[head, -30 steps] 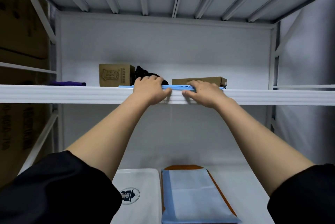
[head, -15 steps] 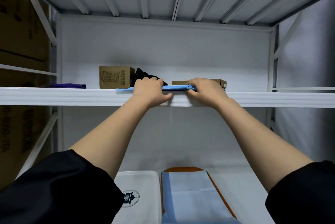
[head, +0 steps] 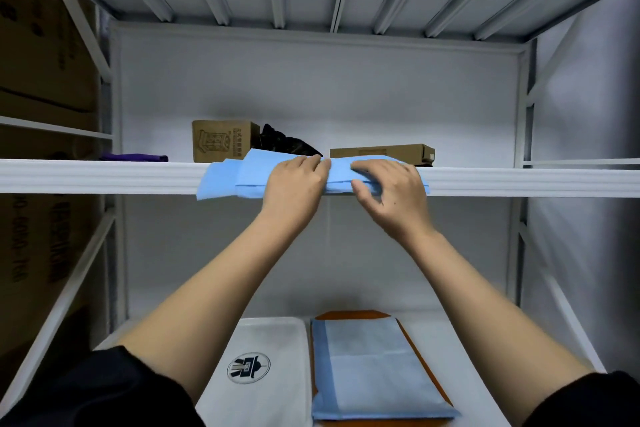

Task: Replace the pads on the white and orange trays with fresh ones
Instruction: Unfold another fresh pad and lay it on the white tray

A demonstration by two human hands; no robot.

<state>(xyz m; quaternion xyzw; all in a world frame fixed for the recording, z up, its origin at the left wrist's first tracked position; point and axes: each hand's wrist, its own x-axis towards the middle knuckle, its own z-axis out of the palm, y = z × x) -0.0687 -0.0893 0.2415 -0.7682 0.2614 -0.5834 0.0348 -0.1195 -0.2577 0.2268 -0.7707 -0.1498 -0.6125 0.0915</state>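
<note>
A stack of folded blue pads [head: 228,177] hangs over the front edge of the upper shelf [head: 104,177]. My left hand [head: 294,184] lies on top of the stack with its fingers over it. My right hand [head: 391,191] grips the stack's right part, thumb under and fingers on top. On the lower shelf sits a white tray [head: 270,340] with a round dark logo and no pad on it. Right of it lies an orange tray [head: 349,315] covered by a blue and white pad [head: 374,367].
On the upper shelf behind the pads stand a small brown box [head: 218,142], a black crumpled thing [head: 284,144] and a flat brown box [head: 381,153]. A purple item [head: 135,157] lies at left. Large cardboard cartons [head: 41,80] fill the neighbouring rack.
The blue pads have slid forward off the shelf and now hang over its edge. Both hands have come toward me with them.
</note>
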